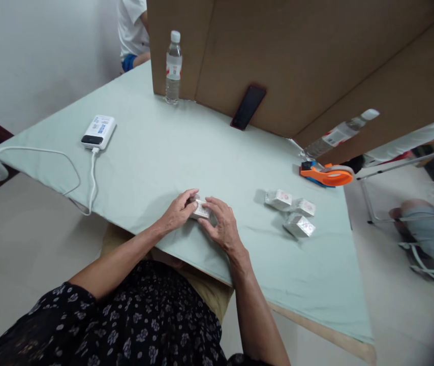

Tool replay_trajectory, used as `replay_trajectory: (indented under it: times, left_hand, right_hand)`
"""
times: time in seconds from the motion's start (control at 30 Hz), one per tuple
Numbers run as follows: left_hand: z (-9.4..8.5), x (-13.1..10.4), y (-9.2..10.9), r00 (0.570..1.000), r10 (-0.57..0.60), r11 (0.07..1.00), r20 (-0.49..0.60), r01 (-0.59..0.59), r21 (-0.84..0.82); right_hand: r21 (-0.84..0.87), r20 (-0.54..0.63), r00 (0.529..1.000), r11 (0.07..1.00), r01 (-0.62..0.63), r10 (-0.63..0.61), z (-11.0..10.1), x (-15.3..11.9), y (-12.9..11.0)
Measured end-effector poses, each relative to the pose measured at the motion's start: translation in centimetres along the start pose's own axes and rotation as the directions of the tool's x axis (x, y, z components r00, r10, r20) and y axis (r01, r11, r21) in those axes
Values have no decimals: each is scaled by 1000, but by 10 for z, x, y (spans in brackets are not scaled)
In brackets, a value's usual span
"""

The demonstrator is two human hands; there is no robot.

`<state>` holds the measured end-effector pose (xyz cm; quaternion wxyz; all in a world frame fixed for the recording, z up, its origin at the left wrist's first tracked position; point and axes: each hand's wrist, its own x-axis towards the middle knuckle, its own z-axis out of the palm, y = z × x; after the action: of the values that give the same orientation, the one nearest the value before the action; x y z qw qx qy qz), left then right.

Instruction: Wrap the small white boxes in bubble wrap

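Note:
Between my two hands, near the table's front edge, is a small white box [200, 209] with fine print on its top. My left hand [179, 209] grips its left end, thumb and fingers closed on it. On the opposite end, my right hand [221, 223] has its fingers and thumb curved around the box. Clear film seems to show at the right end, partly covered by the fingers. To the right lie three similar small boxes in clear wrap: one box [281, 199], a second box [305, 207] and a third, tilted box [300, 225].
A tape dispenser [327, 175] lies at the right edge beside a leaning water bottle [339, 136]. Another bottle [173, 68] and a dark phone [248, 107] stand against the cardboard partition [255, 46]. A cabled power bank [99, 132] is left. A person [135, 30] sits behind.

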<state>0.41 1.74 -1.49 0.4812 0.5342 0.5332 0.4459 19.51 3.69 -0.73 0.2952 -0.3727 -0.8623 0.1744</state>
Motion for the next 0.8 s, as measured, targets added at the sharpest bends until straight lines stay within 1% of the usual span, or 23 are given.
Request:
replay_trajectory:
  times: [0.07, 0.13, 0.33, 0.6, 0.8]
  left_hand:
    - [-3, -1, -2, 999, -9, 999, 41, 11, -52]
    - [-5, -1, -2, 998, -8, 998, 62, 12, -57]
    - [-5, 0, -4, 998, 23, 997, 54, -19, -68]
    - [-4, 1, -8, 999, 34, 997, 33, -31, -67]
    - [-4, 0, -8, 999, 39, 997, 24, -38, -65]
  right_hand:
    - [-17, -15, 1000, 1000, -7, 6, 3, -2, 2]
    - [-22, -23, 1000, 1000, -18, 17, 6, -3, 4]
    - [-14, -49, 999, 1000, -23, 22, 10, -5, 4]
    - [-35, -83, 996, 999, -23, 20, 13, -5, 2]
    - [-135, -96, 995, 991, 23, -36, 18, -8, 2]
